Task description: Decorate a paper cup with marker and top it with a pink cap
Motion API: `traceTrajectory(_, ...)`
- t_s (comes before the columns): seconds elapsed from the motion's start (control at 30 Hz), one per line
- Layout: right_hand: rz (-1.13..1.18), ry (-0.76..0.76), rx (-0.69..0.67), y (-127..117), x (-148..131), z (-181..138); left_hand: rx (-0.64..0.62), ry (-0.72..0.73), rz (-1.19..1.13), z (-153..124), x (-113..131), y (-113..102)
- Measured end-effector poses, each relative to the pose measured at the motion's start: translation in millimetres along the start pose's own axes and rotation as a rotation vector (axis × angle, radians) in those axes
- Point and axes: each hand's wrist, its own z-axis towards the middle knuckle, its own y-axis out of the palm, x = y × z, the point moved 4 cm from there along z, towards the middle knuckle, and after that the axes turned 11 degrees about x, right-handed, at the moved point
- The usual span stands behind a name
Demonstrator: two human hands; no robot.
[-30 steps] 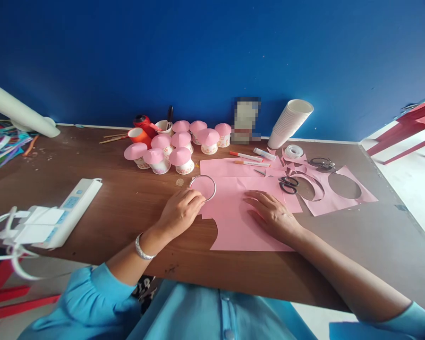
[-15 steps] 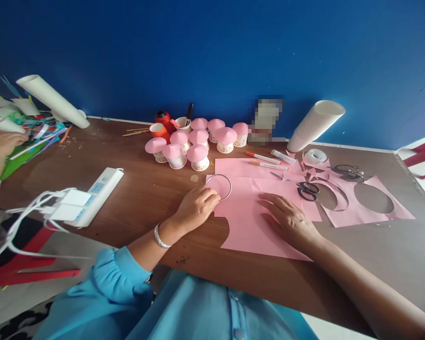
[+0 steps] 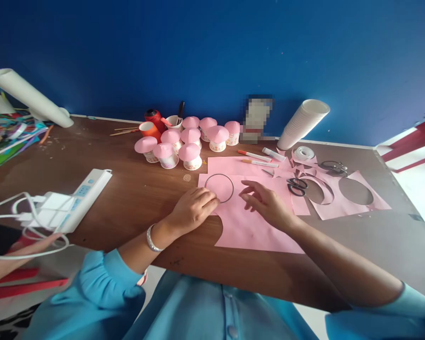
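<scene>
My left hand (image 3: 195,211) rests at the near left edge of a pink paper sheet (image 3: 248,222), its fingers closed on the lower left rim of a thin round ring (image 3: 233,189). That ring lies flat on the paper. Just to its right, my right hand (image 3: 265,203) hovers over the same sheet, fingers apart and a little bent, with nothing in them. The sheet has a curved cut-out along its left side. Black-handled scissors (image 3: 297,187) lie on the paper to the right of my right hand.
Behind stand several paper cups with pink cone tops (image 3: 217,134). Markers (image 3: 255,156), a tape roll (image 3: 303,153), cut pink scraps (image 3: 354,189) and a leaning cup stack (image 3: 304,123) lie rightward. At left are a power strip (image 3: 88,198) with cables and another person's hand (image 3: 28,257).
My right hand has lifted off the paper and moved left toward the ring. My left hand stays at the ring. Another person's hand has come in by the cables, and the view has turned slightly right.
</scene>
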Motion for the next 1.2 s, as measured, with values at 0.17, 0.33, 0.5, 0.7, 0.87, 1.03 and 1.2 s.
traceTrajectory(0.17, 0.088, 0.124, -0.090, 26, -10, 9, -0.073, 0.051, -0.054, 0, 3, -2)
traceTrajectory(0.33, -0.046, 0.097, -0.047, 32, -9, 20, -0.104, 0.035, -0.081, 3, -12, 2)
traceTrajectory(0.5, -0.195, -0.016, 0.032, 25, -7, 22, -0.140, 0.050, -0.120, 4, -29, 7)
traceTrajectory(0.7, -0.556, -0.501, 0.059, 3, -8, -18, -0.098, -0.119, -0.137, -9, -48, -5)
traceTrajectory(0.87, -0.735, -0.704, 0.155, -18, -10, -52, -0.127, -0.312, -0.096, -23, -60, -11)
traceTrajectory(1.03, -0.810, -0.747, 0.150, -19, -9, -61, -0.226, -0.206, -0.130, -15, -49, 0)
traceTrajectory(1.2, -0.859, -0.781, 0.127, -14, -4, -62, -0.237, -0.106, -0.136, -6, -43, 10)
